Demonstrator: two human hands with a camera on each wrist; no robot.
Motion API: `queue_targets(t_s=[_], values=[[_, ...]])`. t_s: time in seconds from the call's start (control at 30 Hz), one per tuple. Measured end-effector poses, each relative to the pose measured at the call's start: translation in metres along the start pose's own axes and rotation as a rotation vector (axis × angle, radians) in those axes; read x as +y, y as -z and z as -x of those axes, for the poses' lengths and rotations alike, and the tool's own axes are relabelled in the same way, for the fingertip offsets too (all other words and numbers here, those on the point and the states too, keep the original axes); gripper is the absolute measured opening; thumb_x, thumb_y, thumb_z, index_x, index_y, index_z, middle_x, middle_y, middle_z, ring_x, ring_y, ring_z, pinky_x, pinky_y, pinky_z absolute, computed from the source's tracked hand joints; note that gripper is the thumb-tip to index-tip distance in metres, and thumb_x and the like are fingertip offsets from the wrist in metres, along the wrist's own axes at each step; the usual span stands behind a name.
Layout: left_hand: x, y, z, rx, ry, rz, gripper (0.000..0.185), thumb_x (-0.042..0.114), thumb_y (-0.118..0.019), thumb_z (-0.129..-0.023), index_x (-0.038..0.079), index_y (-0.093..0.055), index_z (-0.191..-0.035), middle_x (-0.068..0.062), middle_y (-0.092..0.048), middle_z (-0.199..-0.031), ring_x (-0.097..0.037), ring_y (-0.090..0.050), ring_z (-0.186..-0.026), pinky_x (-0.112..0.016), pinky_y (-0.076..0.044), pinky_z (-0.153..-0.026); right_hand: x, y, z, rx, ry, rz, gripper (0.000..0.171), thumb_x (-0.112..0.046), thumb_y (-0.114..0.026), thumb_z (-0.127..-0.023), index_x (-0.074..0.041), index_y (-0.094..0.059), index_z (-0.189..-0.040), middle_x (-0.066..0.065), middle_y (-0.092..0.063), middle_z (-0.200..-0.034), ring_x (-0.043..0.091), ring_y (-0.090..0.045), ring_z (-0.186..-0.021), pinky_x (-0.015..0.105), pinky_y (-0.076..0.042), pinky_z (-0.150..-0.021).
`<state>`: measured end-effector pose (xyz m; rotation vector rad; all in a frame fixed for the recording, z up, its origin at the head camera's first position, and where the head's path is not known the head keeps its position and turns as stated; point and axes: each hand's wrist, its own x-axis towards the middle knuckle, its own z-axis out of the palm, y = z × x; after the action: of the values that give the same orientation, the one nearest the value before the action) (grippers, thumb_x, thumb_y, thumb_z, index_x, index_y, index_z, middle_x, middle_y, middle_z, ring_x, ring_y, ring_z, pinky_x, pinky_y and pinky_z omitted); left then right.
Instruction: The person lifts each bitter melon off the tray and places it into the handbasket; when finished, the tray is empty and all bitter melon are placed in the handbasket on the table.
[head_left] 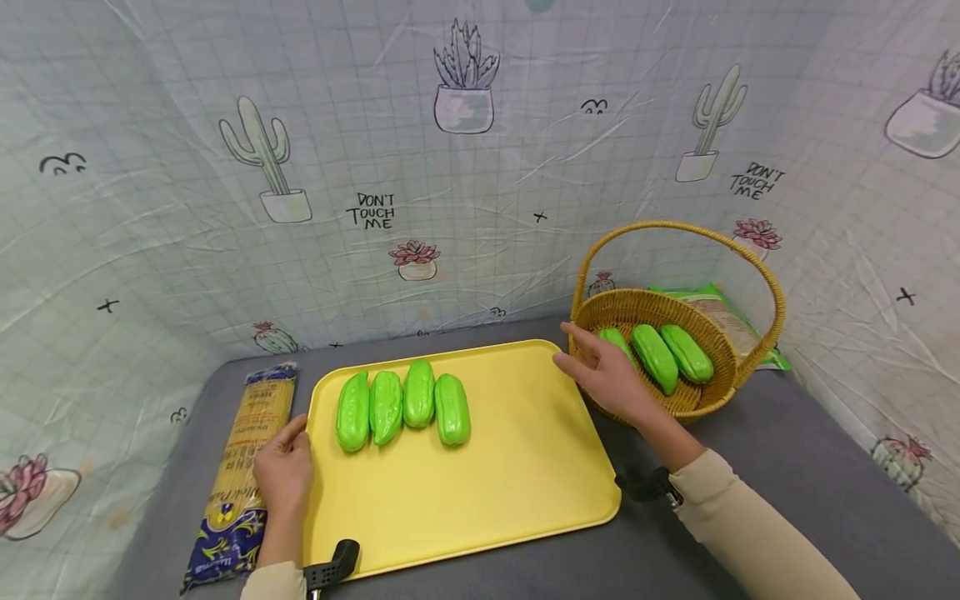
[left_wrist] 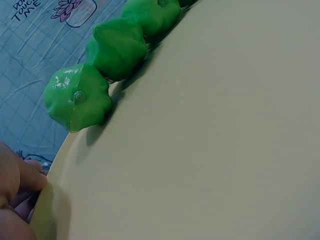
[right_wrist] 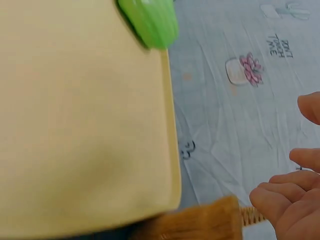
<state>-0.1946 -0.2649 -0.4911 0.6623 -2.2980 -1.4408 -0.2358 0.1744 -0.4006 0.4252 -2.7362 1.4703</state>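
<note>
Gourds (head_left: 403, 402), four of them, lie side by side in a neat row across the far left part of the yellow tray (head_left: 517, 467), leaving room to their right. Three more gourds (head_left: 660, 357) sit in the wicker basket (head_left: 738, 367) just beside the tray's right edge. The left hand (head_left: 285, 471) rests on the tray's left rim, its grip lightly curled against the edge, seemingly steadying it. The right hand (head_left: 607, 379) hovers at the basket's near rim, grip spread and holding nothing. A noodle packet (head_left: 240, 475) lies on the grey worktop (head_left: 795, 450) left of the tray.
</note>
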Motion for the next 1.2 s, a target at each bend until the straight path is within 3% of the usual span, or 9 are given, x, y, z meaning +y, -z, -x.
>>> queue_targets(t_s=[0.07,0.33,0.8,0.83,0.9,1.0,1.07,1.13,1.2], values=[[-0.001,0.000,-0.001,-0.003,-0.001,0.007,0.038,0.010,-0.046,-0.107,-0.001,-0.060,-0.141,-0.027,-0.057,-0.145,-0.045,-0.054,-0.135,-0.052,-0.048,-0.104,-0.001,-0.007,0.000,-0.010,0.007,-0.033,0.068,-0.038,-0.057,-0.105,-0.009,-0.032,-0.161,0.015,-0.029,-0.168,0.040,-0.029,-0.154,0.060,-0.036,-0.117],[0.000,0.001,-0.001,-0.003,0.008,0.011,0.038,0.010,-0.046,-0.107,-0.001,-0.059,-0.141,-0.027,-0.057,-0.145,-0.044,-0.054,-0.135,-0.053,-0.047,-0.105,-0.009,-0.040,-0.004,-0.073,0.043,-0.098,0.067,-0.035,-0.057,-0.105,-0.009,-0.031,-0.161,0.019,-0.028,-0.168,0.041,-0.029,-0.154,0.058,-0.035,-0.119],[0.002,-0.001,-0.001,0.023,-0.001,-0.008,0.037,0.007,-0.048,-0.105,0.000,-0.061,-0.139,-0.025,-0.060,-0.142,-0.041,-0.059,-0.131,-0.050,-0.049,-0.105,-0.015,-0.082,-0.013,-0.187,-0.028,-0.216,0.071,-0.036,-0.059,-0.104,-0.012,-0.028,-0.162,0.014,-0.025,-0.170,0.038,-0.026,-0.155,0.054,-0.035,-0.120],[0.003,-0.001,-0.001,0.026,0.001,-0.010,0.037,0.007,-0.048,-0.105,0.000,-0.062,-0.139,-0.025,-0.060,-0.142,-0.041,-0.059,-0.130,-0.047,-0.051,-0.103,-0.016,-0.084,-0.013,-0.188,-0.028,-0.218,0.071,-0.036,-0.059,-0.104,-0.012,-0.028,-0.162,0.013,-0.025,-0.170,0.039,-0.027,-0.155,0.054,-0.035,-0.120],[0.004,0.000,-0.001,0.029,0.002,-0.012,0.037,0.007,-0.048,-0.105,0.000,-0.062,-0.139,-0.024,-0.061,-0.142,-0.041,-0.060,-0.130,-0.029,-0.055,-0.095,-0.016,-0.089,-0.015,-0.192,-0.025,-0.229,0.070,-0.035,-0.059,-0.104,-0.012,-0.028,-0.162,0.013,-0.026,-0.169,0.039,-0.027,-0.155,0.054,-0.035,-0.120],[0.004,0.000,0.000,0.026,0.001,-0.008,0.037,0.008,-0.049,-0.105,0.000,-0.062,-0.139,-0.024,-0.061,-0.142,-0.040,-0.061,-0.128,-0.001,-0.043,-0.076,-0.015,-0.097,-0.016,-0.201,-0.028,-0.242,0.069,-0.034,-0.060,-0.104,-0.012,-0.029,-0.162,0.013,-0.027,-0.169,0.041,-0.028,-0.154,0.054,-0.036,-0.120],[0.003,0.000,0.000,0.021,0.002,-0.008,0.037,0.008,-0.049,-0.105,0.000,-0.062,-0.139,-0.024,-0.061,-0.142,-0.040,-0.061,-0.128,0.004,-0.037,-0.073,-0.014,-0.104,-0.016,-0.209,-0.040,-0.250,0.069,-0.033,-0.060,-0.103,-0.012,-0.030,-0.162,0.013,-0.027,-0.169,0.041,-0.028,-0.154,0.054,-0.036,-0.120],[0.003,0.000,0.000,0.013,0.004,-0.004,0.037,0.008,-0.048,-0.106,0.000,-0.061,-0.140,-0.025,-0.060,-0.142,-0.041,-0.061,-0.129,-0.006,-0.048,-0.082,-0.014,-0.109,-0.016,-0.217,-0.049,-0.259,0.069,-0.032,-0.061,-0.103,-0.013,-0.030,-0.162,0.013,-0.027,-0.169,0.041,-0.028,-0.154,0.054,-0.036,-0.120],[0.002,0.000,0.000,0.007,0.010,-0.001,0.038,0.009,-0.047,-0.106,0.000,-0.060,-0.140,-0.025,-0.059,-0.143,-0.042,-0.059,-0.130,-0.025,-0.053,-0.095,-0.014,-0.115,-0.016,-0.224,-0.058,-0.270,0.070,-0.032,-0.062,-0.102,-0.013,-0.030,-0.162,0.014,-0.027,-0.169,0.040,-0.029,-0.154,0.054,-0.036,-0.120]])
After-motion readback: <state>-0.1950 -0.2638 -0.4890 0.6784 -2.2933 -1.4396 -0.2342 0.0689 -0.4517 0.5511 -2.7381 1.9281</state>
